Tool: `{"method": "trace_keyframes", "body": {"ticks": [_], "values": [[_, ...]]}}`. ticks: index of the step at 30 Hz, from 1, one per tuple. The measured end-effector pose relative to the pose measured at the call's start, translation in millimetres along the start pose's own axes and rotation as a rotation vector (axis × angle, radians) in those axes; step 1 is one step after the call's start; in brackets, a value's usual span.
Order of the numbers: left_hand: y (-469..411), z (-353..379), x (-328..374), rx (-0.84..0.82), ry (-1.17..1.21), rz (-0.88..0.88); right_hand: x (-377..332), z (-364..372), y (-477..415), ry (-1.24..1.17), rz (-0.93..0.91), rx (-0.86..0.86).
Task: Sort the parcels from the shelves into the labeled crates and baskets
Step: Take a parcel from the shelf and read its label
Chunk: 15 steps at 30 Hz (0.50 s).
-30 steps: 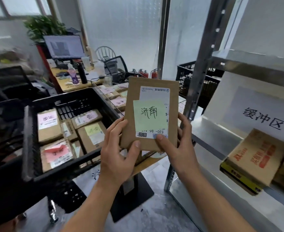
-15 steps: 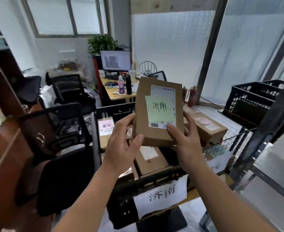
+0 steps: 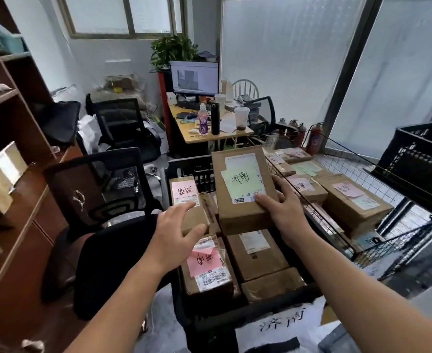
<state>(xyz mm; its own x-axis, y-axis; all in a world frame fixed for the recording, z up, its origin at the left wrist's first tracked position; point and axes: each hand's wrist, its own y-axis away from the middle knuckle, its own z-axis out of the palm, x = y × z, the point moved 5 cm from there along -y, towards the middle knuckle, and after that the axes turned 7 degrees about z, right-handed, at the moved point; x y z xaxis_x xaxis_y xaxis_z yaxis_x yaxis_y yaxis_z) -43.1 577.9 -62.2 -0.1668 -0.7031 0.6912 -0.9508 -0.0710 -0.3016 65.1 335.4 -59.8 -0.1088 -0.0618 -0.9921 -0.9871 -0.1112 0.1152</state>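
A brown cardboard parcel [image 3: 242, 202] with a white shipping label and a green handwritten note hangs low over the black crate [image 3: 192, 169]. My right hand [image 3: 286, 212] grips its right edge, thumb on the label. My left hand [image 3: 179, 228] has let go and hovers with fingers spread just left of it, above a parcel with a pink note [image 3: 184, 192]. The crate carries a white handwritten label [image 3: 281, 324] on its front and holds several brown parcels.
A wire basket [image 3: 337, 159] to the right holds several more labelled parcels. Another black crate [image 3: 418, 154] stands at the far right. Black office chairs [image 3: 100, 189] crowd the left, beside a brown shelf unit [image 3: 18, 159]. A desk with a monitor [image 3: 194, 77] lies behind.
The parcel came down from chest height to just over the crate's parcels. My left hand released it and opened; only my right hand holds it. The view turned left and down.
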Motion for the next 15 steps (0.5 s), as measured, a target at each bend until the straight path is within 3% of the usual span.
{"method": "trace_keyframes", "body": {"ticks": [3,10,15], "values": [[-8.2,2.0,-12.2,-0.07,-0.065,-0.011,4.3,-1.7,-28.1,0.096,0.058,-0.048],[-36.2,0.9,-32.9,-0.048,-0.11,-0.065,9.2,-3.4,-100.4,0.463,0.302,-0.283],[-56.6,2.1,-48.4,-0.041,-0.111,-0.118,-4.4,-0.1,-141.0,0.548,0.376,-0.452]]}}
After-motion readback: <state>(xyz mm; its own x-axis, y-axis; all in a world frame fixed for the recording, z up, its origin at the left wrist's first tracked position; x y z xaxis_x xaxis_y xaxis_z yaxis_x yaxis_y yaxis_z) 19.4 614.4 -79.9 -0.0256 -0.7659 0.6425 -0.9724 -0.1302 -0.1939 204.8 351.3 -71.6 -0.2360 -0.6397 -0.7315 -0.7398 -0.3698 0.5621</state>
